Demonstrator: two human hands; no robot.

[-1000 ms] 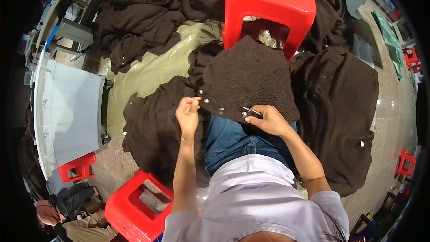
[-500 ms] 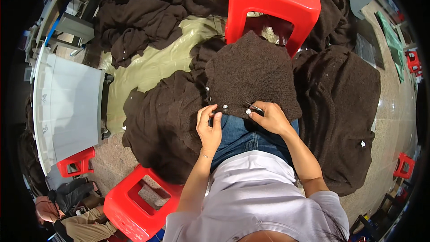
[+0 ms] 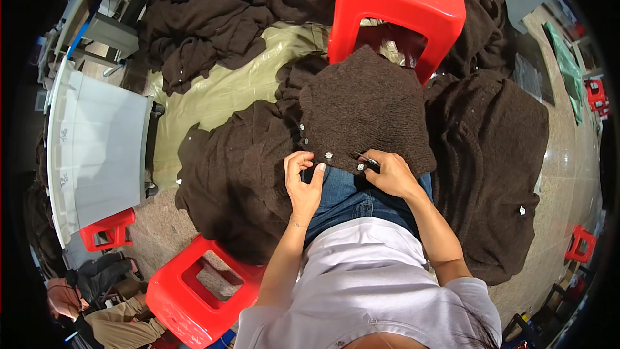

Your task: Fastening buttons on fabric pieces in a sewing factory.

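Note:
A dark brown knitted garment (image 3: 365, 103) lies over my lap, its near edge crossing my jeans. Shiny round buttons run along its left and near edges, one white-silver button (image 3: 329, 155) showing between my hands. My left hand (image 3: 302, 178) is at the near left corner, the edge of the knit between its curled fingers and thumb. In my right hand (image 3: 391, 173) is a small pointed metal tool that looks like thread snips (image 3: 367, 158). Its tip rests over the knit, close above another button (image 3: 361, 167). The handle is mostly hidden by my fingers.
More brown knitwear is heaped to the left (image 3: 239, 161) and right (image 3: 487, 174). A red stool (image 3: 397, 0) stands ahead, another red stool (image 3: 194, 297) behind left. A white plastic bin (image 3: 103, 148) is at the left, beside yellowish sheeting (image 3: 194, 116). Someone sits at lower left.
The button beside my right hand now sits slightly lower and to the right. My left thumb has shifted a little to the right. The snips stay in my right hand.

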